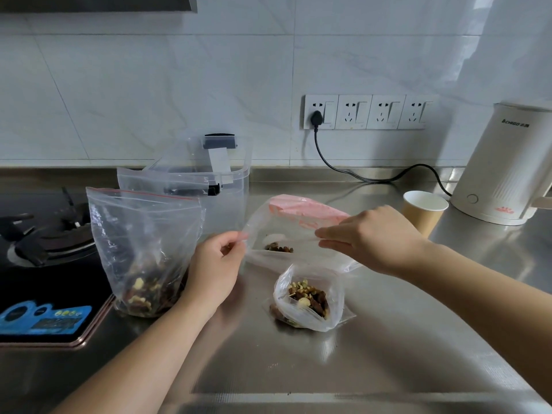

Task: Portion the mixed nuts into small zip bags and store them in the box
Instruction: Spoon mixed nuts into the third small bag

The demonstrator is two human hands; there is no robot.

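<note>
Mid-worktop, the left hand (213,268) and right hand (369,239) each pinch the small zip bag's (298,231) mouth.

The picture is a bit dim and gray. Soft light comes from the far right, where the wall (388,49) looks brightest. The shiny metal counter (373,369) shows pale glare and faint shadows under the arms. Fingertips look a little blurry. Straight lines bend near the edges. The far left stove (44,249) is dark.
</note>
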